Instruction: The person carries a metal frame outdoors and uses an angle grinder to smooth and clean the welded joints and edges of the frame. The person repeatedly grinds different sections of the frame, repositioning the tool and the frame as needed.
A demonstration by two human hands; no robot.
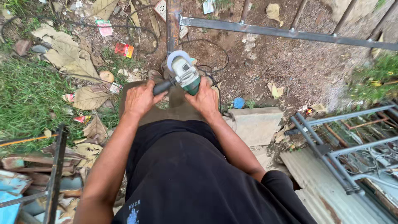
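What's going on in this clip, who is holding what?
A person standing outdoors holds an angle grinder with both hands: the left hand grips the black side handle, the right hand wraps the green body. The guarded disc sits against a rusty upright steel post, just below where a grey horizontal steel bar joins it. The ground around is dirt, dry leaves and litter, with a metal frame lying to the right.

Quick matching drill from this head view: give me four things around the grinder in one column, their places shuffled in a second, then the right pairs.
1. angle grinder
2. grass
3. stone block
4. metal frame bar

A. far left of the ground
B. across the top right
C. held in both hands
D. beside the right forearm

Pairs: 1-C, 2-A, 3-D, 4-B. The left hand holds the side handle; the right hand holds the body.
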